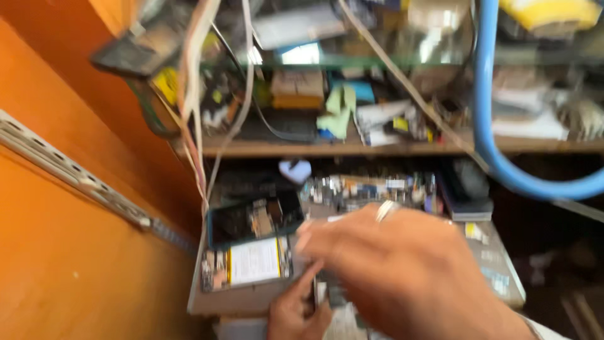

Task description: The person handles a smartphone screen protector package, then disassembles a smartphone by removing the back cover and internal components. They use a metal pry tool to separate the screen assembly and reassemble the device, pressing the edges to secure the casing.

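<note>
The big right hand (402, 271) is blurry, fingers spread, holding nothing, over the opened phone (251, 249), while the left hand (299, 311) pinches a small dark part, so work looks half done.

R hand (402, 267) fills the lower middle of the view, back of hand up, blurred w/ motion. Fingers (314, 236) stretch out toward the left, loosely spread, not curled; a ring (385, 209) sits on one finger. Wrist runs off to the lower right corner. L hand (296, 311) sits lower, partly under the R, fingers bent, one fingertip pointing up. Grip not clear.
</note>
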